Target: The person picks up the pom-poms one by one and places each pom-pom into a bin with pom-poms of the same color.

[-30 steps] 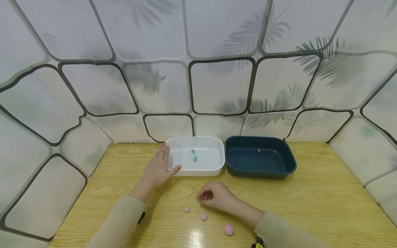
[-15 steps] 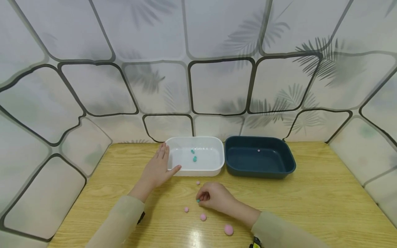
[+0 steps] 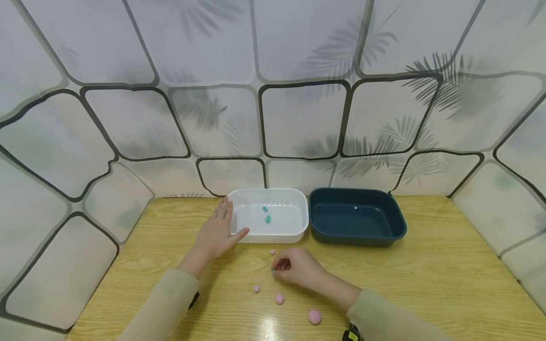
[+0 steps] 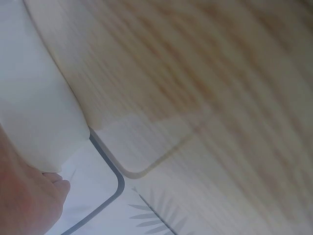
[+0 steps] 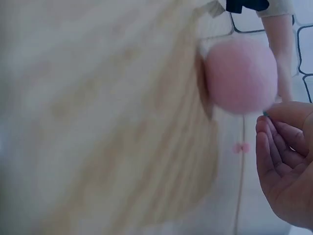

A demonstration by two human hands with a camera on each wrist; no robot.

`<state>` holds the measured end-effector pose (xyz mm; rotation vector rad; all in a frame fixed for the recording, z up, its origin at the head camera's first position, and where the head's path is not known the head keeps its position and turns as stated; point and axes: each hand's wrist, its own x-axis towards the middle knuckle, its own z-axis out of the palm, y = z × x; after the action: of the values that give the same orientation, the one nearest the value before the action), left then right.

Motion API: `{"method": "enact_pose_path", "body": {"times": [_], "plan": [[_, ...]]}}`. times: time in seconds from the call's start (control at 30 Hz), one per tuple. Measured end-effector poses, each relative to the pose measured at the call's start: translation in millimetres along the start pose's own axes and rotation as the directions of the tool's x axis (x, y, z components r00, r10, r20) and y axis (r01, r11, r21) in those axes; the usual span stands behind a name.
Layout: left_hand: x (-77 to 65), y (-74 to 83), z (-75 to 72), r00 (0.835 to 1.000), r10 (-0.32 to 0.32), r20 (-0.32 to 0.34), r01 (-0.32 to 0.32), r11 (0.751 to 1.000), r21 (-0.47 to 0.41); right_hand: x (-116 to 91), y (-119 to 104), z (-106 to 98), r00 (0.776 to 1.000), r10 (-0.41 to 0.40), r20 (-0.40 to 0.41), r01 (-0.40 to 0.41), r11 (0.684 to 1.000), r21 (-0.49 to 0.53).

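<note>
My left hand (image 3: 215,233) lies with straight fingers over the left rim of a white bin (image 3: 273,238). Inside that bin are small teal balls (image 3: 268,219). In front of the bins, my right hand (image 3: 300,267) pinches a tiny teal ball (image 3: 273,271) between thumb and forefinger, close over the table. The right wrist view shows only a sliver of that teal ball (image 5: 265,113). Several pink balls of different sizes lie around this hand: a small pink ball (image 3: 272,252) by the white bin, others nearer me, and the largest pink ball (image 3: 314,317) nearest the sleeve.
A dark blue bin (image 3: 358,240) stands right beside the white one, with a small pink ball (image 3: 356,208) inside. Both sit near the back of the wooden table (image 3: 448,274), close to a patterned wall (image 3: 304,118).
A small pink ball, not visible one second ago, now lies between the white bin and my right hand. The right hand has risen slightly, still pinching the teal ball. My left hand stays put.
</note>
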<state>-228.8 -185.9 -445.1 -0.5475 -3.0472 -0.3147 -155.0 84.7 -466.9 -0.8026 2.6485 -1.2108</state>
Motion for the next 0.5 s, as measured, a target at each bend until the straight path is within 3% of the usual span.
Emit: {"method": "enact_pose_path", "body": {"times": [0.5], "plan": [[0.4, -0.7, 1.6, 1.0, 0.0, 0.0, 0.0, 1.0, -0.005, 15.1, -15.6, -39.5, 0.994, -0.035, -0.101, 0.04, 0.998, 0.043]]}}
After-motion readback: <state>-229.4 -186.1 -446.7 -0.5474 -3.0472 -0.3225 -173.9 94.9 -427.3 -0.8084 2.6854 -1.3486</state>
